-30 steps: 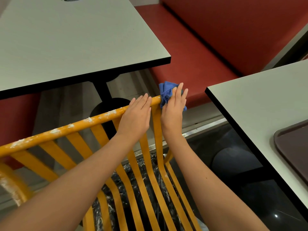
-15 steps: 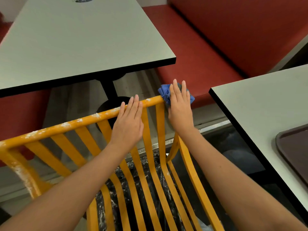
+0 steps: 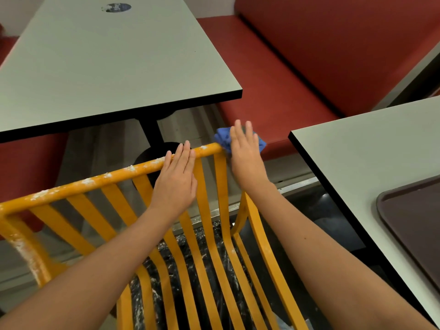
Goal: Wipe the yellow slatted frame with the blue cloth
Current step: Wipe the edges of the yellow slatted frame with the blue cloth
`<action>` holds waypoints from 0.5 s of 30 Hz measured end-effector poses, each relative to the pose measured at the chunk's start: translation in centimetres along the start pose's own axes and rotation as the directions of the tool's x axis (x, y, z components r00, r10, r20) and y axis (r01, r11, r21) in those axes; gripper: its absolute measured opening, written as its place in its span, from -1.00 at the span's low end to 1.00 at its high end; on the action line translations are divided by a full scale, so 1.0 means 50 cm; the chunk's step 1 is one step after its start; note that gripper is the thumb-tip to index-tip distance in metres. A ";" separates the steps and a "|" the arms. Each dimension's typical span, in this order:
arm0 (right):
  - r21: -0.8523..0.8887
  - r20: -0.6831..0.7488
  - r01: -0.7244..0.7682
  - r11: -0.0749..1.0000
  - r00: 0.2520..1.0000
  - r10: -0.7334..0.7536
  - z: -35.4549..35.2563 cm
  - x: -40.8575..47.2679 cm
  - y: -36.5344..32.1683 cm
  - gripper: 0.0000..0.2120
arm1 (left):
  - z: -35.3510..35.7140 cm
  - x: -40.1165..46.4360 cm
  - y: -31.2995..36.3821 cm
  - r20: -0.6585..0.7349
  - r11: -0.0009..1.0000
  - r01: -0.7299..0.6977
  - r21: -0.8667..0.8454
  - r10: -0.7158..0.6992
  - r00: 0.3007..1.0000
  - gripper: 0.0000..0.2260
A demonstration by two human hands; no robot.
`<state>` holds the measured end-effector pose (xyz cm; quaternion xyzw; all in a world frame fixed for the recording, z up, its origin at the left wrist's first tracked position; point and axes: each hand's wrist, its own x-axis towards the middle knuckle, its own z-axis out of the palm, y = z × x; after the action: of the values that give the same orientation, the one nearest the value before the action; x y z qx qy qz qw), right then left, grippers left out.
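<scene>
While the right hand lies flat with fingers straight and close together on the blue cloth, it presses the bunched cloth onto the right end of the top rail of the yellow slatted frame, at the corner where the rail bends down. Cloth pokes out left and right of the fingers; most of it is hidden under the palm. Left hand also flat, fingers straight and together, resting on the top rail and upper slats just left of the right hand, fingertips reaching over the rail. Hands near each other, not touching. Frame sits low centre of the view, rail running from lower left up to the right, slats fanning down toward the camera. White crumbly residue specks along the rail left of the left hand and on the left corner post; the rail between the two hands has a small speck too. Behind the frame, a grey table with black edge on a black pedestal, dark round mark on its far end. Second grey table at right, holding a dark brown tray cut off by the picture edge. Red bench seat beyond both tables. Dark speckled floor shows through the slats.
</scene>
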<state>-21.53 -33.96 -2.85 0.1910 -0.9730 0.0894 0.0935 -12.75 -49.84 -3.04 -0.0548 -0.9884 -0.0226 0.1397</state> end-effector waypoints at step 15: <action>0.111 0.055 -0.098 0.989 0.994 0.092 -0.014 -0.011 -0.019 -0.39 | -0.002 -0.001 0.004 0.007 1.000 0.028 -0.015 -0.028 1.000 -0.55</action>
<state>-20.56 -34.49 -2.17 0.1517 -0.9764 0.1441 0.0537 -12.66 -49.67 -2.94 -0.0421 -0.9893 -0.0317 0.1358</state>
